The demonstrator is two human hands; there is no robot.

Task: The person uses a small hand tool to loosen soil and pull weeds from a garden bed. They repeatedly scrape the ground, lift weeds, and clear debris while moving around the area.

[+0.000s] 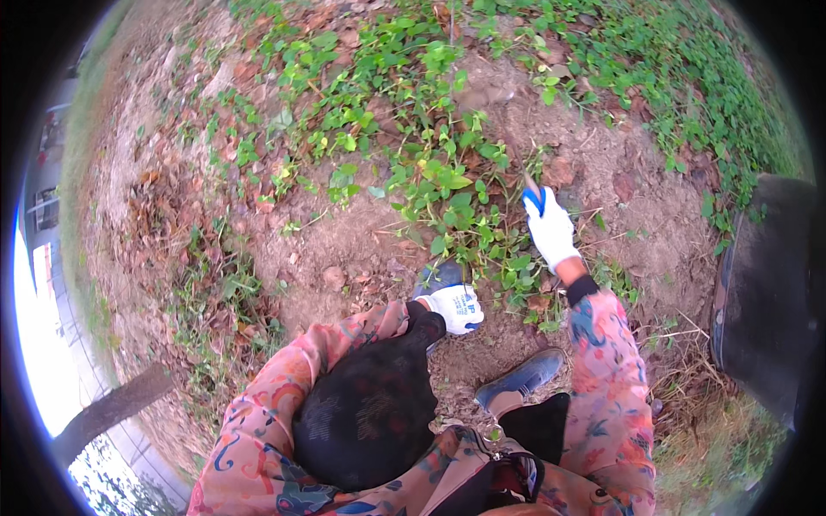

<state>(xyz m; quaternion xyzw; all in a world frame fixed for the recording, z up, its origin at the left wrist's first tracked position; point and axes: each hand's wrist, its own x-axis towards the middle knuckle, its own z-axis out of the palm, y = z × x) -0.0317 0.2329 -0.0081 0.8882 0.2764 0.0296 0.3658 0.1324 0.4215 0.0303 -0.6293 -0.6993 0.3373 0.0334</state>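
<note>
My right hand, in a white work glove with blue coating, grips the thin handle of a hand tool. Its metal head is motion-blurred over bare soil, so its exact kind is unclear. Leafy green weeds grow just left of the tool and reach down between my hands. My left hand, gloved alike, has its fingers curled inward near the toe of my left shoe. Whether it holds any stems is hidden. My right shoe rests on the soil below.
A large black container stands at the right. Denser green weeds cover the upper right. Loose weeds and dry leaves lie in a heap at left. A tree trunk and paving show at lower left.
</note>
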